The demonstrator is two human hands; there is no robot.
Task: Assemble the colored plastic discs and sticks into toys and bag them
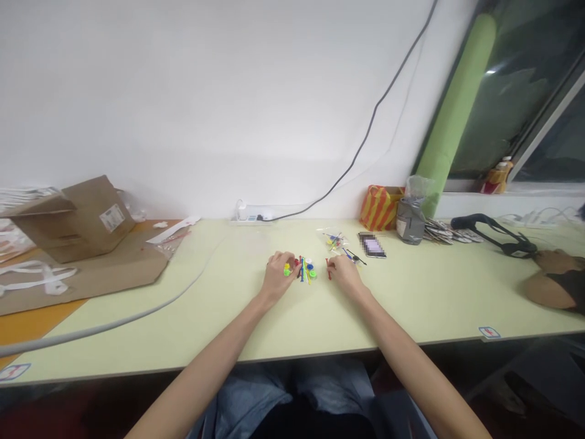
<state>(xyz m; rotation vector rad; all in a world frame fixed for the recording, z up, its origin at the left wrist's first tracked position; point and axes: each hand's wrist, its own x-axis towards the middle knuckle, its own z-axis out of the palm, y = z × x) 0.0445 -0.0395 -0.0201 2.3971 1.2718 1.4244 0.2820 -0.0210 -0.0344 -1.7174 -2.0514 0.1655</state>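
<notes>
My left hand (275,275) curves over small plastic pieces on the table, its thumb and forefinger tips close together at a dark red stick; what they pinch, if anything, is too small to make out. Yellow and green round pieces (287,269) show within the curve of its fingers. Beside its fingertips lie blue and yellow sticks (305,270) and a green ring-shaped piece (313,274). To the right, my right hand (346,272) pinches a short red stick (328,269), held roughly upright in view. Dark and blue thin sticks (356,256) lie just beyond its knuckles.
Behind the hands are a clear bag of coloured pieces (335,240) and a phone (372,245). A striped bag (379,207) and grey pouch (411,221) stand by the wall. At left are a cardboard box (86,219) and cable (150,311); another person's arm (551,283) rests at right.
</notes>
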